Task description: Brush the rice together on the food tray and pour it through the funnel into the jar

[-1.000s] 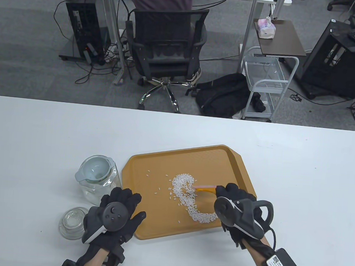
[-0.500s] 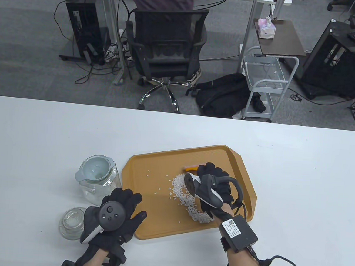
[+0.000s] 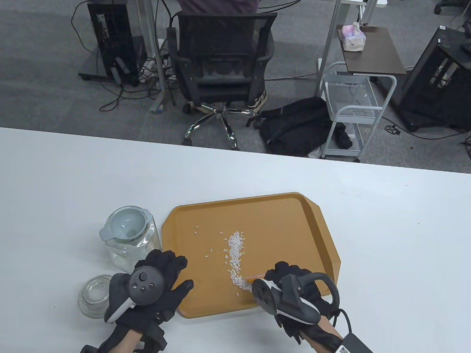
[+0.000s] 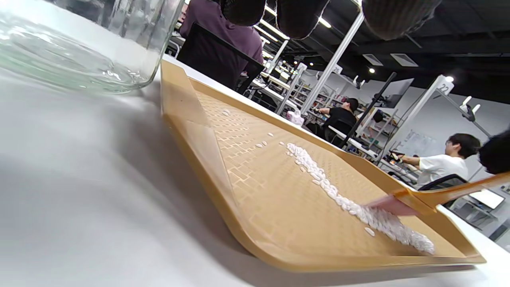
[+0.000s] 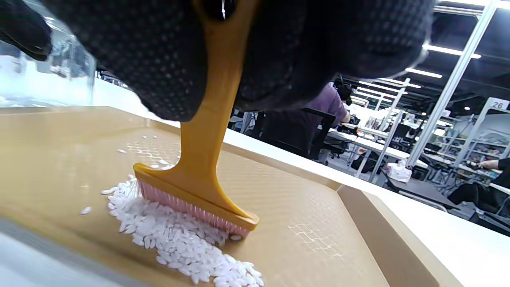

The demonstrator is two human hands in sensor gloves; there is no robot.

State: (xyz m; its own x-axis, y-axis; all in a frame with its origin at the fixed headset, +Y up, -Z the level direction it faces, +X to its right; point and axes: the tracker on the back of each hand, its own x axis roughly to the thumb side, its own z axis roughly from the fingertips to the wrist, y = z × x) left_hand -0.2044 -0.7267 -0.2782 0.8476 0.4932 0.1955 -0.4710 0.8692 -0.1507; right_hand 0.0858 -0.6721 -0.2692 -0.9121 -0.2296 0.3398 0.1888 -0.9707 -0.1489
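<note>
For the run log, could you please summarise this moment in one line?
right hand: holds brush | bristles in rice | left hand: rests on tray

Table view was evenly bright, sharp, w/ soft diffuse shadows only. Light came from ceiling strip lamps (image 5: 438, 50), seen in both wrist views. Left wrist view: near table (image 4: 79, 207) blurred, glass jar (image 4: 71, 44) showed glare, strong wide-angle tilt. Right wrist view: gloved fingers (image 5: 131, 59) dark, near edge soft.
</note>
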